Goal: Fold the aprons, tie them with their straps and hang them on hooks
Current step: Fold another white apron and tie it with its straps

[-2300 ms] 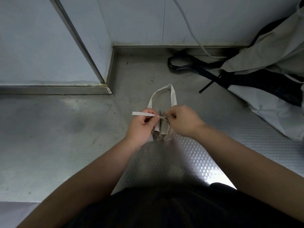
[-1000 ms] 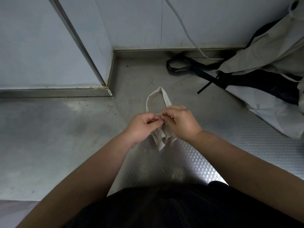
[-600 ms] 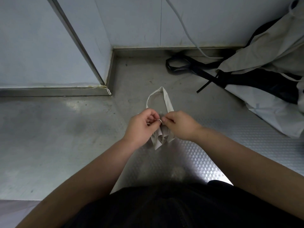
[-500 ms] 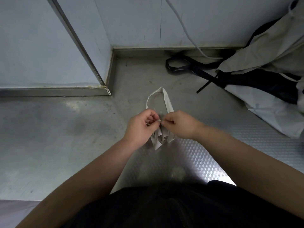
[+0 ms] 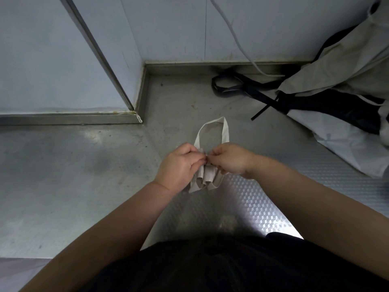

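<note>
Just above the steel counter (image 5: 84,175), mid-frame: left hand (image 5: 179,165) and right hand (image 5: 229,160) meet fingertip to fingertip. Both are curled, each pinching a thin bit of strap (image 5: 208,163) at the top of the folded apron (image 5: 207,180). The bundle is pale and rolled small, and it hangs between the two palms. Its lower end is either touching the counter or just off it, can't tell which. Neck loop (image 5: 212,125) sticks out past the knuckles, away from the body.

Step, as judged: tying. The fold looks done and the strap is being knotted round the bundle. Next move likely calls for pulling the two ends apart to cinch, with enough hold on the bundle that it doesn't unroll. After that the loop is free for hanging.

Hard to see:
- The knot is covered by the fingers, so whether it's formed, and how many wraps, is unknown.
- The loose strap ends aren't visible.
- No hooks in view.
- At right, a pile of aprons (image 5: 341,66), pale and dark cloth mixed, is cut off by the frame edge, count unclear.
- A black strap (image 5: 227,89) loops on the counter beside the pile.
- A white cable (image 5: 235,39) runs down the wall (image 5: 168,28) behind.
- Dark clothing hides the near counter edge.
</note>
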The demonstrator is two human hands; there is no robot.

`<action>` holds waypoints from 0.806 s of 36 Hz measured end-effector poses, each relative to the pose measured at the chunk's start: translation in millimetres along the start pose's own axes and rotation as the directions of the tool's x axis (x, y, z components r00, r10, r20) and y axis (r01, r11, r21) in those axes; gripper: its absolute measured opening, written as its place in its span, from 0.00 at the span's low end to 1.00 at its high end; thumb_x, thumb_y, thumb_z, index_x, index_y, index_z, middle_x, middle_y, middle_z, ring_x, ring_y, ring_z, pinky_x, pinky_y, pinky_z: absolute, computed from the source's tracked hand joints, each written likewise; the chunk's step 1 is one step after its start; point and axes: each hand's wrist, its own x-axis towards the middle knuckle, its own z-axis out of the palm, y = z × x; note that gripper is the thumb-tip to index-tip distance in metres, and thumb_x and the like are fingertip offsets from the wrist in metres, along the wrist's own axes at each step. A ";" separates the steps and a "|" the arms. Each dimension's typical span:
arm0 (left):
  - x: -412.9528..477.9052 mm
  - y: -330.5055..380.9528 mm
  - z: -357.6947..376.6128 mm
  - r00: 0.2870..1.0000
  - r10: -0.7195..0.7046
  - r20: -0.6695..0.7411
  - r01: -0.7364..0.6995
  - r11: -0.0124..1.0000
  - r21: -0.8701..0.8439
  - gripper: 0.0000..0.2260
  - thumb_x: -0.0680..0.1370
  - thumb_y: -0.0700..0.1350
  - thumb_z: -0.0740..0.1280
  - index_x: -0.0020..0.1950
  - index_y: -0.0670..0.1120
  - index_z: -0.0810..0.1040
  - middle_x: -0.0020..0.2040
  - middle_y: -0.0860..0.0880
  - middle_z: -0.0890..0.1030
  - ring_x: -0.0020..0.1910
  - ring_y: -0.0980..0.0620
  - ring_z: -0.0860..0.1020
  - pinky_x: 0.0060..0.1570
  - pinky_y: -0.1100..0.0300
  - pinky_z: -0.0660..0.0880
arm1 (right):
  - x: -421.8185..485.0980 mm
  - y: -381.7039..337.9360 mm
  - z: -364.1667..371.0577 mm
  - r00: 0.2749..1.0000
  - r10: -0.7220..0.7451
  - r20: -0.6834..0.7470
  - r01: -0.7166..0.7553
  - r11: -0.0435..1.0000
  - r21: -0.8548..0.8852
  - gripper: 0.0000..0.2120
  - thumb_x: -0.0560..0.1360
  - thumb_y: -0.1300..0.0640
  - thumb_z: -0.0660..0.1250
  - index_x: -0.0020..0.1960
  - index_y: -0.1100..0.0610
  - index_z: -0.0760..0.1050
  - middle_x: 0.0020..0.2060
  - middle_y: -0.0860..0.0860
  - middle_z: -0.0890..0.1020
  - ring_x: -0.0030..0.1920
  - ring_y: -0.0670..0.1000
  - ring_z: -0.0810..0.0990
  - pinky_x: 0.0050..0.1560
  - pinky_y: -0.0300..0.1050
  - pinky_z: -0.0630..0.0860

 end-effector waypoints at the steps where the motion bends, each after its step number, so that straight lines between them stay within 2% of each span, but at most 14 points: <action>1: 1.5 0.6 -1.4 0.999 0.015 0.029 -0.016 0.999 0.032 0.13 0.74 0.48 0.63 0.43 0.42 0.83 0.39 0.46 0.79 0.36 0.53 0.77 0.35 0.62 0.75 | -1.2 0.7 -0.5 0.999 -0.033 -0.011 0.033 0.999 -0.021 0.16 0.78 0.59 0.62 0.32 0.57 0.70 0.29 0.52 0.71 0.32 0.48 0.69 0.36 0.42 0.67; 4: 6.4 3.9 -9.2 0.986 -0.050 0.159 0.045 0.998 0.036 0.11 0.74 0.46 0.62 0.42 0.41 0.80 0.42 0.45 0.78 0.37 0.48 0.78 0.36 0.60 0.74 | -5.8 4.4 -3.3 0.989 -0.141 -0.036 0.137 0.985 -0.101 0.09 0.78 0.59 0.64 0.42 0.62 0.79 0.35 0.56 0.78 0.37 0.48 0.73 0.38 0.37 0.69; 6: 7.7 0.9 -12.6 0.959 -0.157 0.234 0.161 0.987 0.004 0.04 0.74 0.41 0.65 0.42 0.41 0.77 0.43 0.47 0.75 0.39 0.48 0.75 0.39 0.60 0.70 | -7.4 10.5 -5.7 0.970 -0.222 -0.095 0.189 0.943 -0.274 0.08 0.78 0.58 0.64 0.49 0.61 0.81 0.42 0.55 0.82 0.40 0.47 0.75 0.37 0.32 0.68; 8: 6.5 -2.3 -15.9 0.929 -0.247 0.277 0.263 0.965 -0.021 0.04 0.74 0.38 0.66 0.40 0.45 0.74 0.40 0.50 0.72 0.39 0.50 0.72 0.37 0.65 0.65 | -7.8 18.1 -6.3 0.947 -0.281 -0.158 0.189 0.881 -0.434 0.09 0.78 0.58 0.63 0.51 0.60 0.80 0.45 0.54 0.82 0.42 0.48 0.76 0.38 0.36 0.67; 10: 3.6 -6.0 -17.2 0.904 -0.299 0.305 0.326 0.944 -0.042 0.06 0.74 0.37 0.66 0.39 0.46 0.73 0.38 0.52 0.72 0.38 0.51 0.71 0.35 0.70 0.64 | -5.9 25.0 -4.3 0.930 -0.304 -0.206 0.178 0.864 -0.470 0.09 0.78 0.58 0.62 0.51 0.60 0.80 0.44 0.53 0.82 0.44 0.50 0.76 0.41 0.38 0.65; 13: -2.0 -8.3 -18.1 0.882 -0.364 0.298 0.409 0.906 -0.106 0.05 0.74 0.38 0.66 0.40 0.46 0.74 0.40 0.50 0.74 0.39 0.52 0.73 0.37 0.71 0.64 | -3.4 28.7 0.0 0.947 -0.250 -0.203 0.160 0.912 -0.378 0.08 0.79 0.57 0.61 0.50 0.58 0.79 0.42 0.49 0.79 0.43 0.47 0.74 0.41 0.38 0.66; 15: -4.2 -6.3 -17.3 0.890 -0.372 0.264 0.412 0.904 -0.114 0.03 0.74 0.40 0.68 0.44 0.45 0.75 0.45 0.50 0.73 0.44 0.52 0.74 0.42 0.68 0.65 | -3.0 27.3 1.8 0.959 -0.216 -0.184 0.153 0.940 -0.306 0.06 0.79 0.57 0.61 0.47 0.55 0.76 0.39 0.47 0.77 0.42 0.47 0.74 0.41 0.38 0.68; 16: -5.2 -4.2 -16.3 0.891 -0.373 0.260 0.413 0.903 -0.118 0.06 0.74 0.42 0.69 0.49 0.45 0.75 0.49 0.51 0.72 0.48 0.53 0.73 0.46 0.68 0.64 | -2.8 25.3 3.2 0.965 -0.196 -0.173 0.147 0.954 -0.261 0.07 0.79 0.56 0.60 0.44 0.53 0.74 0.38 0.46 0.76 0.42 0.47 0.75 0.41 0.39 0.69; 19: -6.2 3.0 -13.2 0.855 -0.379 0.353 0.456 0.874 -0.167 0.31 0.70 0.48 0.75 0.69 0.50 0.66 0.64 0.52 0.64 0.62 0.58 0.67 0.59 0.70 0.61 | -1.7 18.9 9.1 0.982 -0.147 -0.116 0.135 0.985 -0.106 0.09 0.80 0.55 0.60 0.41 0.49 0.71 0.38 0.47 0.76 0.44 0.49 0.75 0.48 0.43 0.71; 22: -4.4 3.2 -10.5 0.857 -0.337 0.390 0.403 0.910 -0.100 0.38 0.68 0.50 0.76 0.74 0.51 0.61 0.67 0.48 0.66 0.66 0.53 0.68 0.62 0.66 0.63 | -4.7 12.2 12.1 0.990 -0.110 -0.092 0.121 0.985 0.123 0.04 0.79 0.52 0.61 0.52 0.50 0.73 0.47 0.51 0.79 0.49 0.50 0.77 0.57 0.48 0.73; 24: -0.8 5.8 -14.5 0.849 -0.402 0.342 0.467 0.874 -0.132 0.36 0.69 0.49 0.76 0.73 0.50 0.63 0.59 0.48 0.72 0.58 0.57 0.73 0.55 0.69 0.66 | -8.2 10.0 9.2 0.995 -0.078 -0.058 0.092 0.948 0.304 0.17 0.77 0.52 0.64 0.65 0.50 0.66 0.52 0.53 0.78 0.51 0.52 0.78 0.58 0.48 0.73; 25: 2.2 6.3 -17.2 0.837 -0.458 0.299 0.526 0.823 -0.212 0.34 0.69 0.47 0.75 0.72 0.50 0.65 0.52 0.50 0.74 0.50 0.63 0.75 0.49 0.71 0.68 | -9.4 9.4 6.6 0.996 -0.081 -0.031 0.087 0.934 0.347 0.26 0.76 0.52 0.66 0.71 0.51 0.60 0.54 0.53 0.77 0.53 0.52 0.78 0.60 0.48 0.73; 27: 8.2 9.8 -26.1 0.781 -0.581 0.229 0.618 0.666 -0.418 0.29 0.71 0.43 0.74 0.69 0.49 0.67 0.39 0.54 0.73 0.34 0.68 0.75 0.41 0.71 0.72 | -11.4 8.1 2.3 0.993 -0.108 0.042 0.090 0.949 0.303 0.42 0.71 0.53 0.72 0.76 0.52 0.50 0.60 0.51 0.74 0.60 0.51 0.75 0.66 0.47 0.69; 29: 15.1 12.2 -37.2 0.698 -0.691 0.186 0.638 0.482 -0.601 0.24 0.73 0.41 0.72 0.66 0.48 0.68 0.38 0.52 0.75 0.35 0.61 0.78 0.42 0.59 0.79 | -10.3 4.2 -2.7 0.993 -0.081 0.088 0.072 0.992 0.108 0.48 0.68 0.54 0.75 0.77 0.51 0.48 0.62 0.49 0.71 0.65 0.51 0.72 0.68 0.49 0.68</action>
